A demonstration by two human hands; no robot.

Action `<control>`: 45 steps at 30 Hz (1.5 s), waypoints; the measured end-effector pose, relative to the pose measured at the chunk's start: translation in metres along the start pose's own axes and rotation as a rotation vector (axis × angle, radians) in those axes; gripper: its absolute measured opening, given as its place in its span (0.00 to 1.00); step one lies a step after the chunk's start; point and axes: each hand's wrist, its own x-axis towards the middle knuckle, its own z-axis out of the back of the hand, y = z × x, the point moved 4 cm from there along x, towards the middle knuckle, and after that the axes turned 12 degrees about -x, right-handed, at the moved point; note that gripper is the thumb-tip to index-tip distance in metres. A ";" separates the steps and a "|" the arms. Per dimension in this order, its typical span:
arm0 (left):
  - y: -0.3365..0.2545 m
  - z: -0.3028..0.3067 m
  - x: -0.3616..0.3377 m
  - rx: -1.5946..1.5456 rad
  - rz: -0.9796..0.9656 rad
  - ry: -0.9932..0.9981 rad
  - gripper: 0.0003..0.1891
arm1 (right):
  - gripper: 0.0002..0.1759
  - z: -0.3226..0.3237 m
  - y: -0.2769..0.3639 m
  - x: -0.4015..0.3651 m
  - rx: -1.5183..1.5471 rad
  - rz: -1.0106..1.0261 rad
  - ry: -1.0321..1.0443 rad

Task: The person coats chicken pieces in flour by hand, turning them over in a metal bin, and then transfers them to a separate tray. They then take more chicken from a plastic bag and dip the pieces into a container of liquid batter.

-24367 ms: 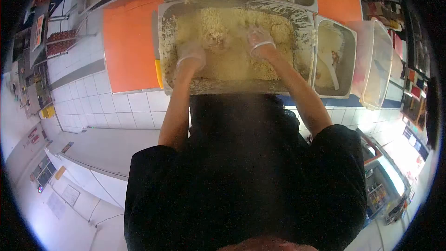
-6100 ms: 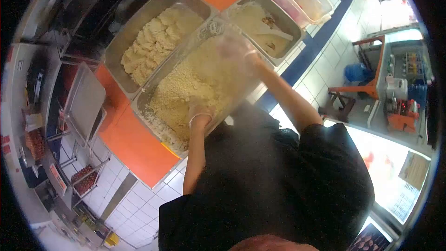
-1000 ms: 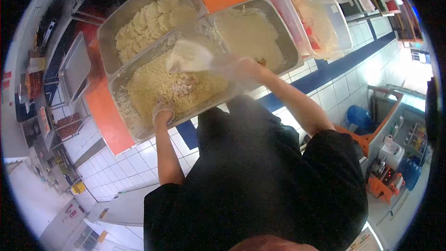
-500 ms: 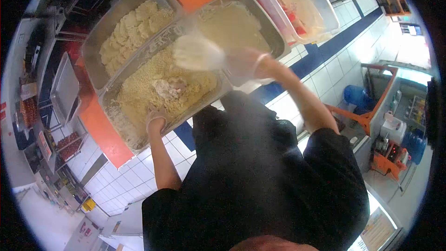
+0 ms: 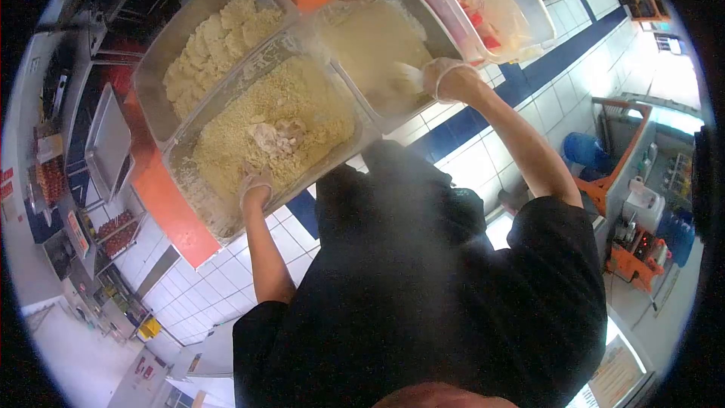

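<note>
My left hand [image 5: 257,181], in a clear glove, rests at the near side of the middle metal pan [image 5: 198,211]. Its fingers are apart and touch the pale crumbly breading [image 5: 234,132]. Just beyond them lies a flour-dusted piece [image 5: 276,138] that looks like raw meat. My right hand [image 5: 451,80], gloved too, is closed over the right-hand metal pan [image 5: 451,49]. From it a blurred, pale, scoop-like tool [image 5: 408,75] dips into the smooth, pale flour-like powder [image 5: 377,38].
A third metal pan [image 5: 155,79] on the left holds clumped breading [image 5: 219,41]. The pans stand on an orange surface [image 5: 177,219]. A clear plastic tub [image 5: 445,0] with pale and red contents sits at the far right. White tiled floor [image 5: 204,287] lies below.
My right hand has moved right and slightly up, carrying the pale tool from above the middle pan into the right-hand pan. My left hand has stayed nearly in place.
</note>
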 end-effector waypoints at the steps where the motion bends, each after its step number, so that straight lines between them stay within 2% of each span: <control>1: -0.001 0.001 -0.001 -0.021 -0.004 -0.023 0.40 | 0.10 -0.011 0.002 0.011 -0.008 0.100 0.007; 2: 0.007 -0.005 0.005 -0.022 -0.005 -0.026 0.40 | 0.10 -0.010 0.007 0.015 -0.017 0.200 0.013; 3: 0.018 -0.013 0.013 -0.020 -0.007 0.009 0.41 | 0.10 -0.009 0.006 0.017 -0.018 0.200 0.011; 5: 0.010 -0.006 0.008 -0.013 -0.008 0.039 0.41 | 0.12 0.005 0.020 0.016 -0.161 0.351 0.070; 6: 0.004 -0.004 0.003 0.000 -0.027 -0.009 0.41 | 0.12 0.003 0.017 0.015 -0.160 0.354 0.065; 8: 0.001 0.000 0.002 0.010 -0.044 -0.061 0.41 | 0.15 0.011 0.009 0.011 0.123 0.339 -0.036; 9: 0.005 -0.005 0.006 0.007 -0.057 -0.059 0.41 | 0.15 0.012 0.008 0.008 0.120 0.343 -0.037; 11: -0.007 0.003 -0.001 0.002 -0.069 -0.058 0.40 | 0.17 0.040 0.008 -0.010 0.367 0.308 -0.244; 12: -0.012 0.005 -0.005 0.010 -0.075 -0.014 0.38 | 0.17 0.025 0.007 -0.002 0.365 0.310 -0.243; 14: -0.013 0.003 -0.009 0.022 -0.076 0.035 0.37 | 0.18 -0.020 0.002 0.023 0.306 0.264 -0.235; 15: -0.001 -0.005 -0.001 -0.015 -0.042 0.013 0.35 | 0.18 -0.021 0.000 0.028 0.310 0.266 -0.233; 17: -0.011 0.004 -0.005 -0.050 -0.010 -0.015 0.34 | 0.20 -0.013 0.002 0.035 0.132 0.335 -0.149; 18: -0.014 0.007 -0.009 -0.040 0.038 0.025 0.33 | 0.20 -0.007 -0.003 0.033 0.132 0.338 -0.152; 20: -0.024 0.013 -0.016 -0.035 0.088 0.064 0.32 | 0.20 0.013 -0.011 0.023 0.289 0.272 0.067; 21: -0.026 0.014 -0.017 -0.012 0.094 0.042 0.31 | 0.20 0.010 -0.014 0.024 0.284 0.276 0.066; 23: -0.017 0.011 -0.014 0.004 0.110 0.017 0.31 | 0.20 -0.009 -0.017 0.028 -0.200 0.457 -0.018; 24: -0.009 0.004 -0.008 0.019 0.021 -0.006 0.31 | 0.20 -0.024 -0.021 0.034 -0.208 0.470 -0.019; 25: -0.004 0.000 -0.004 0.032 -0.064 -0.031 0.31 | 0.20 -0.043 -0.027 0.045 -0.063 0.463 -0.030; 26: -0.012 0.007 -0.011 0.021 -0.043 -0.035 0.31 | 0.21 -0.044 -0.026 0.049 0.083 0.461 -0.036; 27: -0.023 0.014 -0.016 0.026 -0.083 -0.027 0.32 | 0.21 -0.047 -0.027 0.048 0.074 0.493 -0.034; 28: -0.028 0.020 -0.020 0.029 -0.112 -0.021 0.32 | 0.17 -0.028 -0.022 0.039 0.169 0.466 -0.164; 29: -0.010 0.006 -0.008 0.013 -0.077 -0.082 0.32 | 0.13 -0.008 -0.012 0.035 0.273 0.447 -0.286; 30: 0.011 -0.007 0.004 -0.001 -0.041 -0.145 0.33 | 0.13 0.006 0.004 0.038 0.272 0.503 -0.279; 32: -0.008 0.013 -0.005 -0.006 0.077 -0.028 0.34 | 0.13 0.031 0.024 0.041 -0.107 0.487 -0.345; 33: 0.002 0.009 0.006 -0.023 0.102 -0.033 0.34 | 0.16 0.046 0.044 0.038 -0.189 0.555 -0.411; 34: 0.014 -0.005 0.019 0.097 0.075 0.060 0.32 | 0.16 0.058 0.066 0.035 -0.199 0.578 -0.411; 35: 0.022 -0.015 0.023 0.218 0.043 0.153 0.30 | 0.15 0.072 0.089 0.032 -0.003 0.586 -0.431; 36: 0.022 -0.013 0.017 0.204 0.058 0.152 0.30 | 0.14 0.086 0.113 0.030 0.196 0.589 -0.444; 38: 0.001 0.012 -0.001 0.078 0.000 0.062 0.25 | 0.13 0.100 0.167 0.036 0.041 0.472 -0.285; 39: -0.012 0.025 -0.012 0.073 0.012 0.061 0.25 | 0.13 0.117 0.188 0.030 0.039 0.485 -0.284; 41: -0.025 0.046 -0.032 -0.266 0.228 0.010 0.21 | 0.12 0.143 0.214 0.021 -0.037 0.437 -0.139; 42: -0.011 0.038 -0.028 -0.270 0.240 0.010 0.21 | 0.12 0.142 0.219 0.021 -0.039 0.449 -0.135; 44: -0.001 0.017 -0.016 -0.028 -0.086 0.049 0.20 | 0.12 0.135 0.218 0.024 0.039 0.374 -0.156; 45: 0.004 0.011 -0.015 -0.036 -0.082 0.055 0.20 | 0.12 0.126 0.211 0.026 0.032 0.378 -0.147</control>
